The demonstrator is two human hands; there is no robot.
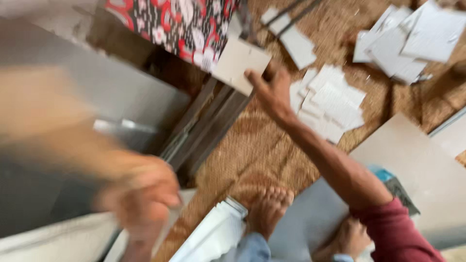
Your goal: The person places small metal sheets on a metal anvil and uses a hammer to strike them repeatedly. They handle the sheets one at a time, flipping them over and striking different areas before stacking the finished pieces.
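Note:
My right hand [273, 92] reaches forward from a dark red sleeve [395, 233] and grips a small beige card [239, 60] by its near edge. It holds the card up beside the dark slats [208, 121] of a grey metal machine. My left hand [141, 200] is low on the left and badly blurred. Its fingers are curled over the edge of a white sheet [171, 224]. My bare feet [269, 208] rest on the woven brown mat [252, 145] between the two hands.
A red and black floral cloth [179, 24] hangs at the top. Piles of white card pieces [332, 99] and larger white sheets [407, 41] lie on the mat. A big grey board [422, 165] lies on the right, and a stack of white sheets [213, 233] by my feet.

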